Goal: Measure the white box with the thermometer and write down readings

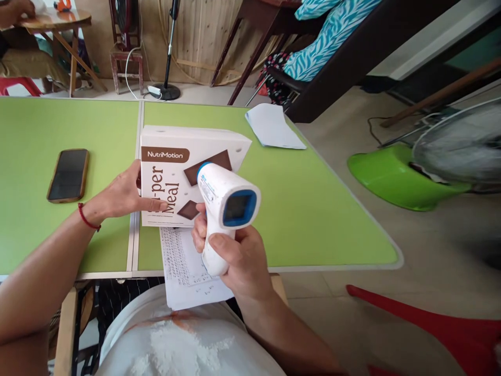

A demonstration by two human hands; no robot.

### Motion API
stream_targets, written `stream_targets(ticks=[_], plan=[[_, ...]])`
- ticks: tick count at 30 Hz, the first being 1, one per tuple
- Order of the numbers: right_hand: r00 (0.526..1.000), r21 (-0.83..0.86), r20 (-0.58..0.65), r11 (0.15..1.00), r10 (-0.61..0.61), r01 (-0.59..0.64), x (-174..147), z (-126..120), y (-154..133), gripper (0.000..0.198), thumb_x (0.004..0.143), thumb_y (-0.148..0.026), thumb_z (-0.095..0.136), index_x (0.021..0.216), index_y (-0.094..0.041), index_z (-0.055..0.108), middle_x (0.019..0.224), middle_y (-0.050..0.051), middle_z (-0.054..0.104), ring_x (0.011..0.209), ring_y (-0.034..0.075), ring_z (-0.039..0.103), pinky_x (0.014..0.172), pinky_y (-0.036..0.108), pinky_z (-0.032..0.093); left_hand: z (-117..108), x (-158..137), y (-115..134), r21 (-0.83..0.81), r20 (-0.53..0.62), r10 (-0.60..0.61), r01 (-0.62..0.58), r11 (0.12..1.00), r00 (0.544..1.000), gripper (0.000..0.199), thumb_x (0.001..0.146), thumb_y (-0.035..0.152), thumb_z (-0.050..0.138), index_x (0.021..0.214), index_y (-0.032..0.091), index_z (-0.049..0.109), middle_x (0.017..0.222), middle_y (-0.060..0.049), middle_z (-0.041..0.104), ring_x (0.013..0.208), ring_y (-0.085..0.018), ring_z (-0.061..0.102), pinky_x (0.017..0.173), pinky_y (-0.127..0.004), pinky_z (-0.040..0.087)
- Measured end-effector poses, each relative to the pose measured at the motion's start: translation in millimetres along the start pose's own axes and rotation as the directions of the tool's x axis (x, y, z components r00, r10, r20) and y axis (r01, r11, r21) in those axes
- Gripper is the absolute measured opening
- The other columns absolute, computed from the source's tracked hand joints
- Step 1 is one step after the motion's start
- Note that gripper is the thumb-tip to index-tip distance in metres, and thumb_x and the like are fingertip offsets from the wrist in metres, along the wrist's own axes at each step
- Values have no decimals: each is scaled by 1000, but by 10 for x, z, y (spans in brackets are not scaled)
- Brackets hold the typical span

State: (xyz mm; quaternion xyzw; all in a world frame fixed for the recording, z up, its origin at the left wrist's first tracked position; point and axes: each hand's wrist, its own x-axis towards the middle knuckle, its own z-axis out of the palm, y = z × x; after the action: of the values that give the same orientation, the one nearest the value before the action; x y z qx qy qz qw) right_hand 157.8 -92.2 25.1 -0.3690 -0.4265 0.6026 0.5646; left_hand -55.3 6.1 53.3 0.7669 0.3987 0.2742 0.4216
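Green counter (321,224); your left hand (121,196) pinches the box (172,175), your right hand (242,256) grips the thermometer (215,209), already facing it; screen (237,206) dark, no reading visible.

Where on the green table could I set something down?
Bare table: right of the box, this side of the paper, towards the rounded corner; also beyond the phone. Crowded in the middle: left hand on the box, right hand holding a thermometer near written sheets.
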Motion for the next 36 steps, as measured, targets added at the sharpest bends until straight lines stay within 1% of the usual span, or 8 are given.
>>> stream_targets(ticks=[3,8,11,17,21,27,36], plan=[[1000,-3,-7,1000,-7,7,30,10,30,34,69,-46,79,92,-25,65,64,-4,54,52,12,43,46,29,36,-2,-2,-14,54,-28,27,-25,998,999,66,69,41,84,124,17,56,113,-13,70,101,-29,67,76,-37,58],[1000,-2,-23,1000,-3,3,49,20,72,36,69,-46,80,93,-24,65,66,-4,53,55,11,43,48,28,35,-12,11,-31,-32,28,11,-10,999,1000,64,70,41,84,122,16,56,120,-14,68,103,-28,67,80,-36,58],[1000,-1,-26,1000,-3,3,46,19,89,34,71,-46,79,92,-24,65,68,-4,53,56,11,43,50,28,36,-16,14,-48,-30,39,1,0,1000,999,65,70,42,85,122,17,56,120,-13,68,103,-28,67,80,-36,59],[999,4,-48,1000,1,-1,48,36,122,34,69,-48,79,90,-24,66,68,-3,55,58,11,42,51,28,35,-19,13,-56,14,38,27,-28,1000,999,59,71,43,84,117,16,59,120,-13,68,104,-27,67,78,-32,58],[999,37,-49,999,-22,24,51,48,150,30,71,-45,80,90,-24,68,73,-2,58,60,10,45,54,27,36,-14,22,-55,-35,70,25,-22,999,997,58,73,40,84,118,16,57,120,-13,68,103,-26,68,79,-31,59],[998,23,-56,1000,-10,12,54,51,166,35,70,-48,80,92,-24,68,74,-2,59,61,11,45,56,29,38,-8,39,-69,-110,62,67,-60,992,996,69,70,37,87,125,15,53,118,-12,68,102,-27,68,78,-31,59],[998,-5,-62,1000,-15,15,52,44,213,37,71,-51,78,94,-24,66,74,-1,57,62,12,46,55,29,40,-12,45,-73,-111,69,58,-50,993,996,70,69,36,88,125,14,51,116,-11,69,100,-26,68,77,-30,58]])
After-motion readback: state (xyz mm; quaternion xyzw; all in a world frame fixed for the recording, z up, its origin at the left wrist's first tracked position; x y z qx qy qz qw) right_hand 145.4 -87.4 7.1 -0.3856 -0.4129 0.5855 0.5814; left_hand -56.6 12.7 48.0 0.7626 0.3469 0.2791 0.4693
